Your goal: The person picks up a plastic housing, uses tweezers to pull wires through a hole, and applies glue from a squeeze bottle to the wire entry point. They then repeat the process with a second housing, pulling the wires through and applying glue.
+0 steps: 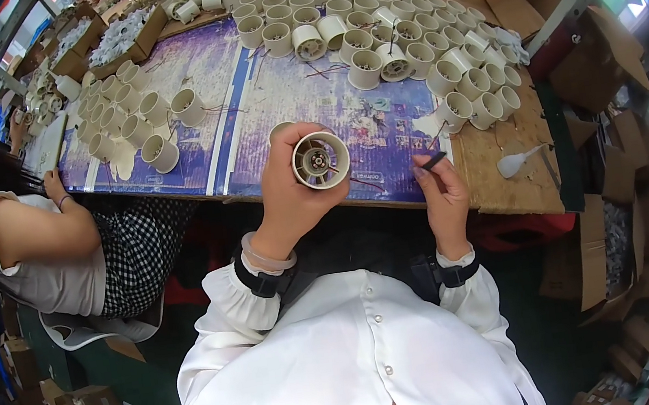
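My left hand (pixel 285 199) is wrapped round a cream plastic cylinder housing (pixel 320 161), held just above the table's near edge. Its open end faces up, showing spokes and a round metal hub with a dark centre. Red wires lie on the table close beside it. Part of another cream rim shows behind my left fingers, mostly hidden. To the right, my right hand (pixel 447 201) pinches a short, dark, flat strip (pixel 434 160) between thumb and fingers. What kind of piece the strip is, I cannot tell.
Many similar cream housings (pixel 364 70) with wires crowd the table's (pixel 312 106) far and right side. Another group (pixel 161 153) stands at left, near a seated person (pixel 41 231). A white squeeze bottle (pixel 518 163) lies at right. Cardboard boxes (pixel 605 247) stand beyond the table's right end.
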Demonstrator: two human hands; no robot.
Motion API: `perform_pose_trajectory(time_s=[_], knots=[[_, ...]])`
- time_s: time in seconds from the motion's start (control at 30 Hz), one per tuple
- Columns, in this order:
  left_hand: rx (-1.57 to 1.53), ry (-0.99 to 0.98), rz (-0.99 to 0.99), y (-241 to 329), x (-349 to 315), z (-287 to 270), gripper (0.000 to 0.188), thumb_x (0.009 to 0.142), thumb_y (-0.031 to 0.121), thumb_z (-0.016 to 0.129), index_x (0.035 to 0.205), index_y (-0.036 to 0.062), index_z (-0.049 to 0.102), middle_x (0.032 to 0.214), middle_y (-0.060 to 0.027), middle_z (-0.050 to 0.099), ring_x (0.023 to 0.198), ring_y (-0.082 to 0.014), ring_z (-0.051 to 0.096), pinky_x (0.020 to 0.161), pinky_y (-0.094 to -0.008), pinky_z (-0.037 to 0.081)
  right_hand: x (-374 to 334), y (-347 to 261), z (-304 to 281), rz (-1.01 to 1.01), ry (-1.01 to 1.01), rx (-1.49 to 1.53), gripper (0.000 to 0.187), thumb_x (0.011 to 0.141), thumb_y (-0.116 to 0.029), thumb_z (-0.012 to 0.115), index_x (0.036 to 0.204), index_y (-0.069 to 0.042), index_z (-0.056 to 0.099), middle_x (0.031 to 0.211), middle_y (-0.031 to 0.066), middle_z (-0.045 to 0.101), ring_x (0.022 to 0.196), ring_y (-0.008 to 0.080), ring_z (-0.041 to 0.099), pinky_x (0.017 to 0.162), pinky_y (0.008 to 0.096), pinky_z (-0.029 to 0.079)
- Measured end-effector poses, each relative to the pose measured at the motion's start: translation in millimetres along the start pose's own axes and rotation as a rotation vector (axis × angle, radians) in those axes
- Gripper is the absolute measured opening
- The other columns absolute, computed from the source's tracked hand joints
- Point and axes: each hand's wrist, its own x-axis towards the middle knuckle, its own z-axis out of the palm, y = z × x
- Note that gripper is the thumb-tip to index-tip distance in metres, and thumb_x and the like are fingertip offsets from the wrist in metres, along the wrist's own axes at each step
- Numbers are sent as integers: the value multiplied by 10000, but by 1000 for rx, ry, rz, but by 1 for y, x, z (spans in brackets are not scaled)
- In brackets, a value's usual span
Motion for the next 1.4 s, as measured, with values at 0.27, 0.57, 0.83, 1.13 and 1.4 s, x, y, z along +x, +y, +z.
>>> perform_pose_trajectory(time_s=[0.27, 0.57, 0.83, 1.13, 1.4], knots=[[106, -87, 130, -2, -4, 1, 564, 621, -7, 783, 1109, 78, 515, 1043, -69, 595, 935, -201, 613, 813, -294, 489, 9, -44, -16, -112, 97, 26, 163, 895, -2, 626, 1056, -6, 595, 929, 79, 661, 823, 145, 614, 768, 228, 477], [9, -131, -4, 7, -9, 7, 590, 601, 12, 805, 1112, 80, 517, 1041, -62, 596, 933, -195, 619, 804, -297, 495, 36, -96, 22, -491, -182, -50, 213, 831, 7, 702, 994, -30, 570, 880, 93, 660, 824, 143, 626, 645, 223, 457], [30, -136, -3, 10, -10, 7, 594, 606, 26, 809, 1122, 80, 519, 1027, -58, 601, 913, -191, 624, 790, -294, 501, 35, -96, 30, -543, -168, -124, 180, 817, -28, 730, 936, -33, 596, 854, 52, 668, 735, 111, 562, 571, 218, 393], [1, -164, -79, 9, -12, 8, 584, 633, 18, 795, 1135, 70, 501, 1034, -56, 600, 930, -165, 612, 808, -283, 494, 30, -88, 31, -546, -183, -174, 184, 812, -44, 738, 935, -29, 601, 849, 43, 667, 708, 100, 552, 541, 223, 403], [24, -181, -90, 11, -11, 10, 590, 615, 36, 803, 1130, 68, 517, 1025, -57, 596, 920, -162, 609, 802, -278, 492, 29, -89, 30, -295, -209, -107, 163, 856, -60, 703, 949, 1, 584, 858, 61, 650, 756, 111, 620, 660, 230, 487]])
